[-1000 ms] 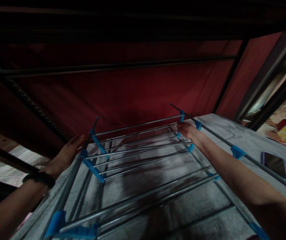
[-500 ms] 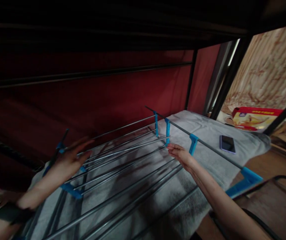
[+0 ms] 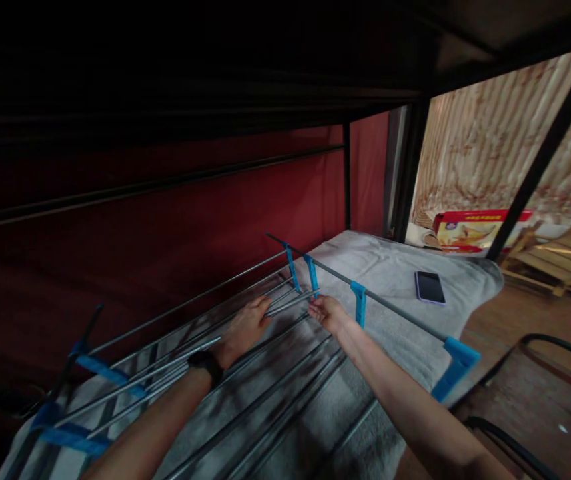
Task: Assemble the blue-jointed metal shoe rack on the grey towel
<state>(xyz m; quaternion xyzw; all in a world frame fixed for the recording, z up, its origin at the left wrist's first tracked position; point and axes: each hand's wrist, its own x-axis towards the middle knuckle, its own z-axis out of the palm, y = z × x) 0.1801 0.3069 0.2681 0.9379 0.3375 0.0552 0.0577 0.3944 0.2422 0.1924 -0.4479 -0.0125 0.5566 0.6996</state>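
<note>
A rack of thin metal tubes (image 3: 185, 290) with blue plastic brackets (image 3: 311, 273) lies over a grey blanket (image 3: 365, 250). My left hand (image 3: 245, 327), a dark band on its wrist, has come down over the middle tubes, its fingers curled around a metal tube (image 3: 292, 303). Close to that tube's far end, beside a blue bracket, my right hand (image 3: 328, 312) is closed in a pinch. What its fingertips hold is too small to make out. At the left end, more blue brackets (image 3: 72, 437) join the tubes.
A phone (image 3: 430, 287) rests on the blanket to the right. Black bed-frame posts (image 3: 348, 177) and a dark upper bunk enclose the space, with a red wall (image 3: 245, 227) behind. A chair (image 3: 540, 407), a red-and-yellow box (image 3: 470, 232) and a wooden slatted piece (image 3: 560, 260) stand at the right.
My left hand has moved right, from the rack's left end onto the middle tubes, and its fingers have closed. The right hand has closed near the bracket. The view has shifted right.
</note>
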